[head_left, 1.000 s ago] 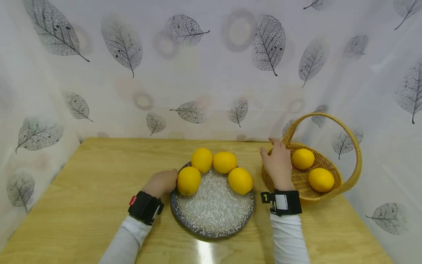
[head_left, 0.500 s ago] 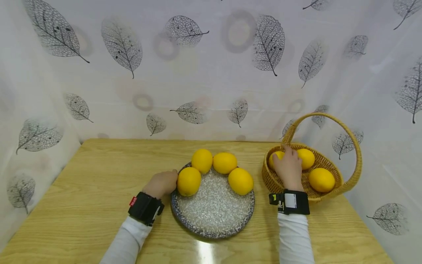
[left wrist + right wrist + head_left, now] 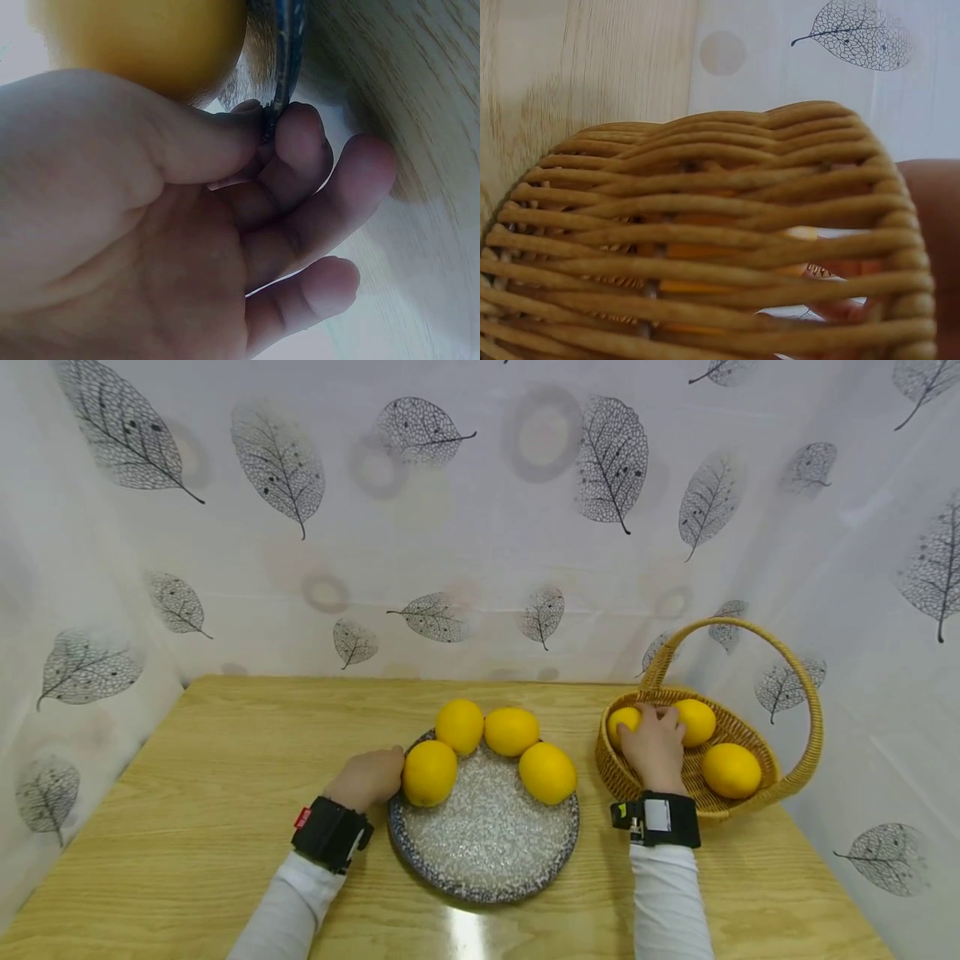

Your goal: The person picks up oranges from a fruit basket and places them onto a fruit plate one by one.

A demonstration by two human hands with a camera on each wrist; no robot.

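Seven lemons point(image 3: 547, 772): four on plate point(image 3: 487, 852), three in basket point(image 3: 780, 777). Two hands point(image 3: 655, 747).

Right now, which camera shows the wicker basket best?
The head view: the whole basket shows, handle and three yellow fruits, with the right hand inside. The right wrist view shows only its woven wall close up; the left wrist view shows none.

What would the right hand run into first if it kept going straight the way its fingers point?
Probably nothing new: the right hand is already on the lemon inside the basket; beyond that lies the far rim.
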